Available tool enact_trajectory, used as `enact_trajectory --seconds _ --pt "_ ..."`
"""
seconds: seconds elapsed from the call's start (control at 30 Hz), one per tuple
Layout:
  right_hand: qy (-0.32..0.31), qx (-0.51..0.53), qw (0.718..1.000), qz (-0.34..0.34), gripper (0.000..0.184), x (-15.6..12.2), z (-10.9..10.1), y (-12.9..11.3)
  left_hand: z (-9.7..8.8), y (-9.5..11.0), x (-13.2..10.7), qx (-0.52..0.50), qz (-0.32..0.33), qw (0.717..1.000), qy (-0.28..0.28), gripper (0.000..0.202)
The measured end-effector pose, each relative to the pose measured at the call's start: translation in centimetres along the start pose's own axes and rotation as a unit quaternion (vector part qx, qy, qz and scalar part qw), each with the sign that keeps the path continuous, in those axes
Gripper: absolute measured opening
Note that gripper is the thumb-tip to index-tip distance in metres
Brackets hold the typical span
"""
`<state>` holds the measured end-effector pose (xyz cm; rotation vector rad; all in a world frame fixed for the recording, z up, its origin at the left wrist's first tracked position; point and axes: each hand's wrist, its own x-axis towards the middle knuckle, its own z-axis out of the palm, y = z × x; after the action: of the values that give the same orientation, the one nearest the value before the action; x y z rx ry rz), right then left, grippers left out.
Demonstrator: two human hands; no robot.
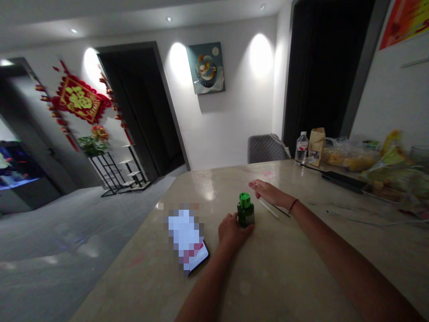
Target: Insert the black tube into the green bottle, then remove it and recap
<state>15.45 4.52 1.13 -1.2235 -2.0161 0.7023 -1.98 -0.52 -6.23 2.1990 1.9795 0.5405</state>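
Note:
A small dark green bottle (pixel 246 215) with a bright green ribbed cap (pixel 245 199) stands upright on the table. My left hand (pixel 233 230) is closed around its lower part from the near left side. Beyond the bottle and to its right, my right hand (pixel 266 191) is stretched out low over the tabletop, fingers extended with nothing visible in them. Whether it touches the table I cannot tell. Beside the right wrist lie a thin white stick (pixel 269 209) and a thin dark one, partly hidden by that hand. A phone (pixel 197 259) with a lit, blurred-out screen lies left of my left forearm.
The beige table (pixel 147 268) has its edge on the left. At the back right are a water bottle (pixel 301 148), a paper bag (pixel 316 146), plastic bags (pixel 351 154), a black power strip (pixel 343 181) and a white cable (pixel 372 220). A grey chair (pixel 266 149) stands behind.

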Motion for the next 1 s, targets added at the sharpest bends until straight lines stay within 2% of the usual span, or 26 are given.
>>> enact_trajectory --seconds 0.13,0.27,0.33,0.47,0.57,0.77,1.0 --pt "-0.007 0.033 0.999 -0.019 0.051 0.0 0.4 0.1 -0.1 0.1 0.0 0.002 -0.001 1.000 -0.006 0.055" --pt "0.008 0.018 1.000 0.024 0.052 0.1 0.6 0.2 -0.2 0.2 0.0 0.002 -0.008 1.000 -0.011 0.056" --pt "0.025 0.051 0.998 0.026 0.054 0.2 0.8 0.3 -0.1 0.1 0.0 0.003 -0.008 1.000 -0.006 0.056" --pt "-0.033 0.127 0.991 0.008 0.067 0.1 1.2 0.5 0.1 0.0 0.0 0.004 0.003 1.000 0.001 0.055" --pt "-0.052 0.098 0.994 -0.023 0.072 -0.1 1.4 0.5 0.1 0.0 0.0 0.006 0.005 1.000 0.004 0.054" --pt "-0.042 0.015 0.995 -0.084 0.046 -0.2 1.4 0.4 -0.1 0.1 0.0 0.005 -0.003 1.000 -0.008 0.055" --pt "-0.006 -0.023 0.996 -0.085 0.040 -0.2 1.8 0.4 -0.1 0.1 0.0 0.007 -0.001 1.000 -0.006 0.054"
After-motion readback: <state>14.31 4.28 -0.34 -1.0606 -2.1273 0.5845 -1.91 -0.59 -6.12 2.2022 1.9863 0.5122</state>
